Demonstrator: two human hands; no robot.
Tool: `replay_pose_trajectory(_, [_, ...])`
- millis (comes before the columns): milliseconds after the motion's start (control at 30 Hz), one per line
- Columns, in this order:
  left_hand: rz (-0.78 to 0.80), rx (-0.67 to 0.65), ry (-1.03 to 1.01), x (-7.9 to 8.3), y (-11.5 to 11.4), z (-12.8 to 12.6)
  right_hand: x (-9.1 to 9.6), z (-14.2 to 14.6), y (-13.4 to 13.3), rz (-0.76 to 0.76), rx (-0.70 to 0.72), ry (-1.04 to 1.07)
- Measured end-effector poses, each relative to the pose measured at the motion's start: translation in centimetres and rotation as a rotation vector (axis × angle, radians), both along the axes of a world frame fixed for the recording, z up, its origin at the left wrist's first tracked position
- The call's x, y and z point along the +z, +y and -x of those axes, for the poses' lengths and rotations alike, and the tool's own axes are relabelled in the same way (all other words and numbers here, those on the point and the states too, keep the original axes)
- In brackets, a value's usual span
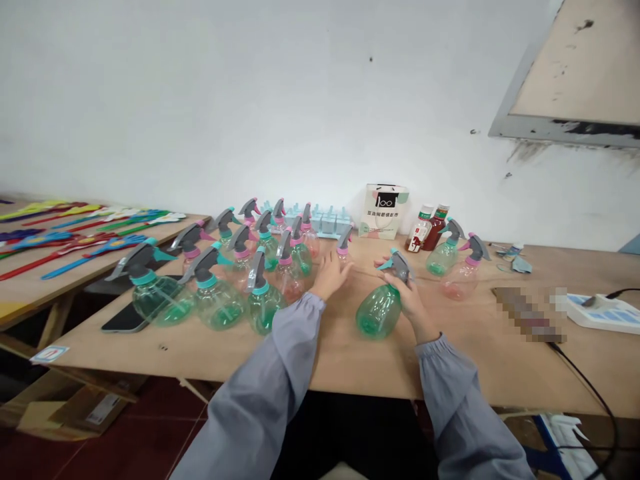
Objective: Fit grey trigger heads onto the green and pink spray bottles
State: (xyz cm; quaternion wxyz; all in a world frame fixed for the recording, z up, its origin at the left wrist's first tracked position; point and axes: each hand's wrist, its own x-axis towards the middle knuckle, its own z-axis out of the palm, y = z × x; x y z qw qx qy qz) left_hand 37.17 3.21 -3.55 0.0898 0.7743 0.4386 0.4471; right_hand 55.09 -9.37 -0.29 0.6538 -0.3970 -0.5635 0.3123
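My right hand (411,301) is closed around the neck of a green spray bottle (379,312) with a grey and teal trigger head; the bottle tilts over the table. My left hand (329,277), fingers apart, is at a pink spray bottle (343,248). It hides part of that bottle's body, and whether it touches it is unclear. To the left of my left hand stand several green and pink spray bottles, a green spray bottle (264,310) among the nearest. Beyond my right hand are another green spray bottle (442,257) and a pink spray bottle (461,277).
Against the wall stand a paper bag (383,217), two red sauce bottles (427,230) and a light-blue rack (330,223). A phone (123,321) lies at left, a white power strip (607,313) with a cable at right. Colourful hand-shaped items (75,250) cover another table.
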Motion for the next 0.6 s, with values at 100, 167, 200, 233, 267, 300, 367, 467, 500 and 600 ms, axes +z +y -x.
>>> replay_pose_trajectory(100, [-0.104,0.008,0.120,-0.8,-3.6,2.3,1.1,0.6,-0.3,0.038,0.076,0.115])
replay_pose_trajectory(167, [-0.129,0.046,0.163,-0.9,-5.3,3.6,1.8,1.1,-0.3,0.064,0.125,0.160])
replay_pose_trajectory(200, [-0.142,0.061,0.174,-1.0,-5.9,4.2,2.0,1.3,-0.2,0.078,0.143,0.176])
replay_pose_trajectory(233, [-0.157,0.071,0.178,-1.0,-6.4,4.7,2.3,1.5,-0.1,0.091,0.156,0.188])
replay_pose_trajectory(267, [-0.173,0.077,0.174,-1.1,-6.7,5.2,2.5,1.7,0.1,0.105,0.169,0.195])
replay_pose_trajectory(300, [-0.189,0.081,0.168,-1.2,-6.9,5.6,2.7,1.9,0.2,0.118,0.184,0.199])
replay_pose_trajectory(367, [-0.208,0.083,0.155,-1.5,-7.2,6.1,3.1,2.3,0.5,0.139,0.219,0.201])
replay_pose_trajectory(467, [-0.198,0.073,0.135,-1.8,-7.2,6.5,3.7,3.1,0.7,0.154,0.276,0.207])
replay_pose_trajectory(500, [-0.190,0.065,0.125,-1.9,-7.2,6.5,3.9,3.4,0.8,0.153,0.293,0.209])
replay_pose_trajectory(600, [-0.165,0.034,0.091,-2.0,-7.1,6.5,4.0,3.8,1.0,0.127,0.290,0.194])
